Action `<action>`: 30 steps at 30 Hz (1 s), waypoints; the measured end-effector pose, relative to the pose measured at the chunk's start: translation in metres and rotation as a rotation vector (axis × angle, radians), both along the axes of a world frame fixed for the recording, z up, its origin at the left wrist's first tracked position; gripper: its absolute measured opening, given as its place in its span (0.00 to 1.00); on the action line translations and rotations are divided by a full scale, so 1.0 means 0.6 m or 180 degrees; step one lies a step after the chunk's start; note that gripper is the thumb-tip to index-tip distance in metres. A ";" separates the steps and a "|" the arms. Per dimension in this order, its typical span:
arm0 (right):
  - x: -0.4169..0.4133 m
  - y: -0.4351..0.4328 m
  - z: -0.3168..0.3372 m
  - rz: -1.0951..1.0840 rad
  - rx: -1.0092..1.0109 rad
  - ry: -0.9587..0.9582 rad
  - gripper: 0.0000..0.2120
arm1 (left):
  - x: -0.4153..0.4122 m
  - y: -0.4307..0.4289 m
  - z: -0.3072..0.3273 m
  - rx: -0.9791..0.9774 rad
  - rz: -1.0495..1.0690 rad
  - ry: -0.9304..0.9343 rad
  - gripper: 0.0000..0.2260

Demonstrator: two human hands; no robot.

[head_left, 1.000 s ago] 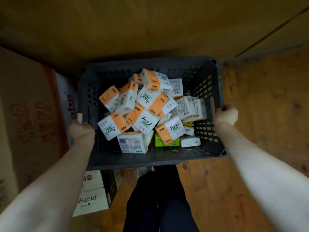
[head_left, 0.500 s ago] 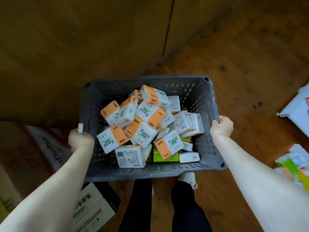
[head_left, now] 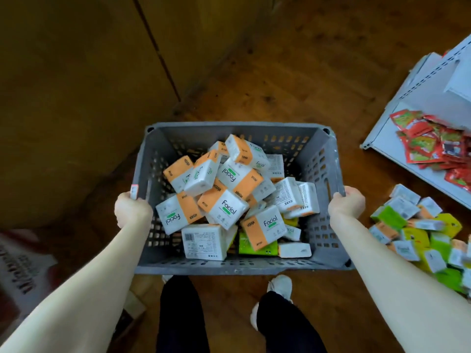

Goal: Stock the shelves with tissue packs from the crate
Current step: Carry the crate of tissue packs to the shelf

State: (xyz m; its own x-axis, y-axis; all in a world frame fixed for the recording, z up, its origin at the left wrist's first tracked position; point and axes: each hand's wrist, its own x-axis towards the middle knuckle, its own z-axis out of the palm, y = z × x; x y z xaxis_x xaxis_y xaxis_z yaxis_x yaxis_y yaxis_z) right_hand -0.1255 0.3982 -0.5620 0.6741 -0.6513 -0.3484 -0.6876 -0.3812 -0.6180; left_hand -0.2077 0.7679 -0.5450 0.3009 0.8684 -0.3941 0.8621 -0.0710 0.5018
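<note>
I carry a grey slotted plastic crate (head_left: 237, 267) in front of my body, above the wooden floor. My left hand (head_left: 132, 211) grips its left rim and my right hand (head_left: 346, 203) grips its right rim. Inside lies a loose heap of orange-and-white "Facial" tissue packs (head_left: 224, 207), with a green pack (head_left: 257, 247) and a yellow one near the bottom. A white metal shelf (head_left: 418, 103) shows at the right edge, above a pile of green, yellow and white tissue packs (head_left: 418, 235) lower right.
Red snack packets (head_left: 438, 141) lie on the white shelf. A brown wall or panel (head_left: 76, 85) fills the upper left. Cardboard boxes (head_left: 23, 266) stand at the lower left. My legs and white shoes are under the crate on the wooden floor (head_left: 305, 72).
The view has swung to the right with the crate held in both hands. The cardboard boxes slid off to the left, and the white shelf and the pile of packs came into view at the right.
</note>
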 end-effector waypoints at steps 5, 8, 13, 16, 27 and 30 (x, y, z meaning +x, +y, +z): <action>0.037 -0.137 0.001 -0.0005 -0.0091 -0.0021 0.11 | 0.041 -0.138 -0.009 -0.0067 -0.0010 -0.0003 0.16; 0.072 -0.194 -0.014 0.0010 -0.0110 -0.0017 0.11 | 0.074 -0.197 -0.023 -0.0133 0.0022 0.0006 0.17; 0.146 -0.244 -0.037 -0.0058 -0.0150 0.0027 0.12 | 0.145 -0.254 -0.065 -0.0258 0.0116 0.0135 0.17; 0.206 -0.274 -0.071 -0.0017 -0.0156 0.0113 0.11 | 0.194 -0.281 -0.082 -0.0342 0.0159 0.0165 0.16; 0.404 -0.341 -0.164 0.0091 -0.0061 0.0085 0.14 | 0.326 -0.373 -0.145 -0.0201 0.0420 0.0285 0.18; 0.457 -0.365 -0.197 0.0310 0.0067 0.0153 0.15 | 0.350 -0.419 -0.161 -0.0146 0.0610 0.0314 0.18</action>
State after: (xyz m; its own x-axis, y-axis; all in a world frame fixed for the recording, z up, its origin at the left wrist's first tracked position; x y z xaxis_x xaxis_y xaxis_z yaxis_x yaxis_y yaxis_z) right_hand 0.1485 0.1795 -0.6803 0.7161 -0.5757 -0.3947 -0.6769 -0.4350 -0.5937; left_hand 0.0025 0.5167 -0.6415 0.0899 0.8865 -0.4539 0.9027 0.1200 0.4132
